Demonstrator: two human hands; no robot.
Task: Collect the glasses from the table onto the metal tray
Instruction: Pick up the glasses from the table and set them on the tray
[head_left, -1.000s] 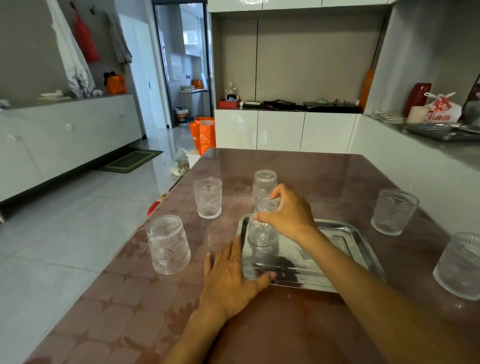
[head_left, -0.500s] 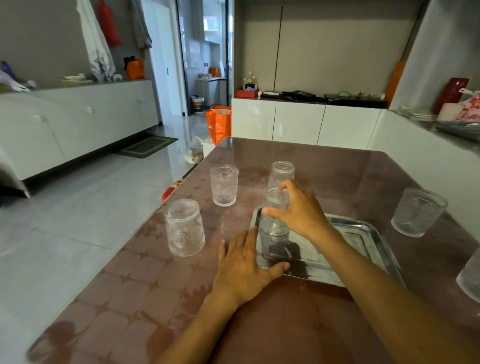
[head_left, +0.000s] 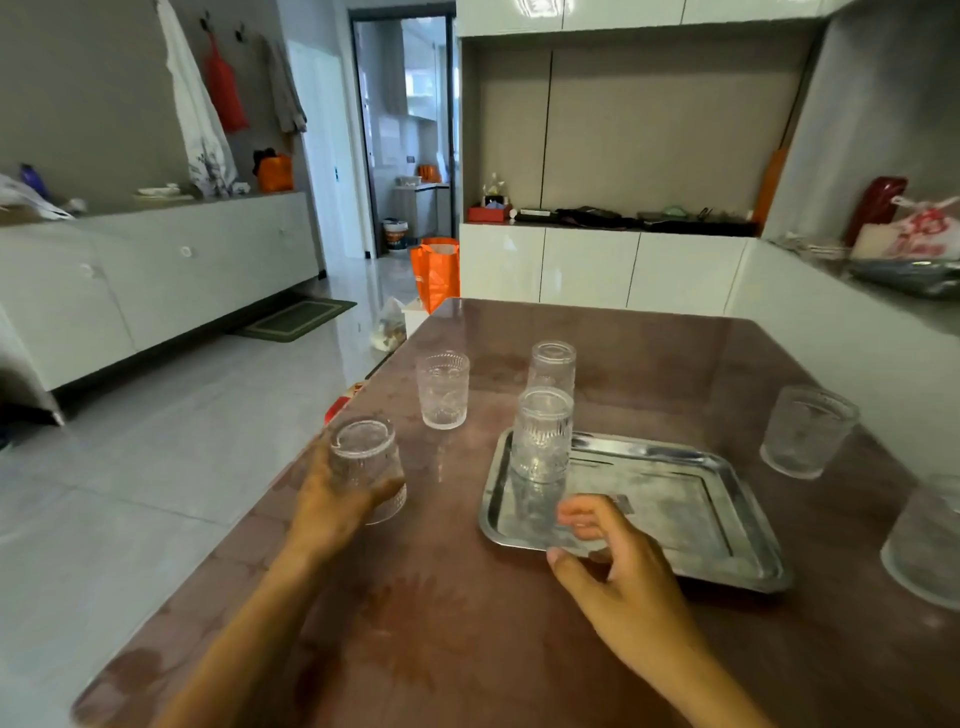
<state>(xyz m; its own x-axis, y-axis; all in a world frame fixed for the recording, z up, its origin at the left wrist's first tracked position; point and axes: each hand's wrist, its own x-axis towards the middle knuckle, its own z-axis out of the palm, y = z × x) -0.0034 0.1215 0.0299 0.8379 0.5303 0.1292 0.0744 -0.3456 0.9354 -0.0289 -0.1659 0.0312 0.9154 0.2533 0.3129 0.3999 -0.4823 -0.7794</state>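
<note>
Since a moment ago the right hand (head_left: 618, 566) has left the tray's glass (head_left: 543, 434), fingers loosely curled, empty; left hand (head_left: 332, 499) now wraps, seemingly gripping, an upturned glass (head_left: 363, 465) left of the metal tray (head_left: 691, 499)

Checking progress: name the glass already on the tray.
The upside-down glass in the tray's far-left corner; every other glass stands on the table or in the left hand.

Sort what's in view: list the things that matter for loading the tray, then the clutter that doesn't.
Part of the job:
metal tray
glass on the tray
glass in the left hand
two glasses beyond the tray
two glasses at the right

Just lying about:
orange bag
doormat
hanging aprons
</note>
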